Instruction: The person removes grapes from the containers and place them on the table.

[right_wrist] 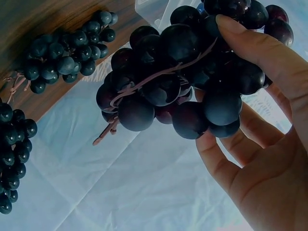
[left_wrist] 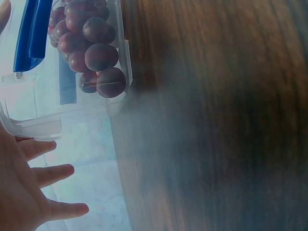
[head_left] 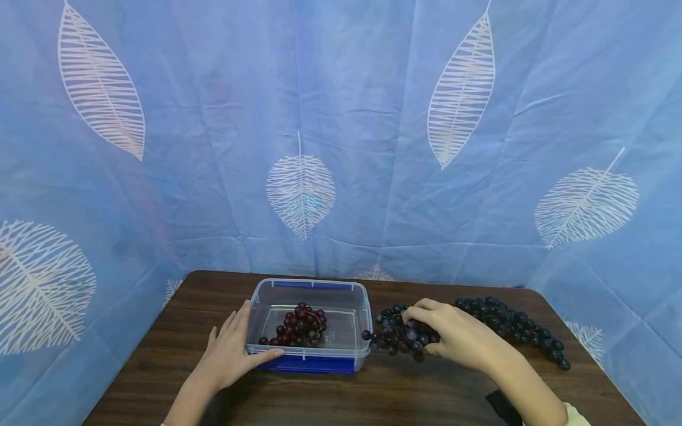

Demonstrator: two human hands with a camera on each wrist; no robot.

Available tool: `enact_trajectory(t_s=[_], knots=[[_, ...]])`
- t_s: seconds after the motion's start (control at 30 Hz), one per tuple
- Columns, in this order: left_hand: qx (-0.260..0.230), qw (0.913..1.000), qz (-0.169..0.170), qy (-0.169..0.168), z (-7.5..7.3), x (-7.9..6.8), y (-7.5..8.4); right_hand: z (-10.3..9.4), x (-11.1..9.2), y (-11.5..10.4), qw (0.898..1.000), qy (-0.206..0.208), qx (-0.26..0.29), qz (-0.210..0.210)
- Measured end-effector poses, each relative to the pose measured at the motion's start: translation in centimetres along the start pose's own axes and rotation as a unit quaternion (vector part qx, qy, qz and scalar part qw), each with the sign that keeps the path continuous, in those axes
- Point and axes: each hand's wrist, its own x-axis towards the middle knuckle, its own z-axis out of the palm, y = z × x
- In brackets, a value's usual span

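A clear plastic container [head_left: 343, 353] with blue clips stands before me, a bunch of reddish grapes [head_left: 301, 324] lying in it. My left hand [head_left: 226, 355] rests against its left side, fingers straight and spread, the thumb along the front rim. To the right of the container, my right hand [head_left: 453, 331] grips a bunch of dark purple grapes [head_left: 394, 338] between thumb and fingers. In the right wrist view this bunch [right_wrist: 166, 91] is off the table, its brown stem showing. The fingers partly hide it in the head view.
Behind the held bunch lies a smaller bunch of dark grapes [right_wrist: 62, 55]. A long bunch of black grapes [head_left: 514, 325] lies at the right of the brown wooden table [head_left: 176, 331]. Blue cloth with white leaf prints [head_left: 351, 177] hangs around the back and sides.
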Motion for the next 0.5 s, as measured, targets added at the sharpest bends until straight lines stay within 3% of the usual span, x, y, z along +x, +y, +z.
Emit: enact_trajectory(t_s=[0.5], knots=[[-0.003, 1.0000, -0.006, -0.005, 0.06, -0.01, -0.12, 0.48, -0.21, 0.57, 1.000, -0.013, 0.019, -0.010]])
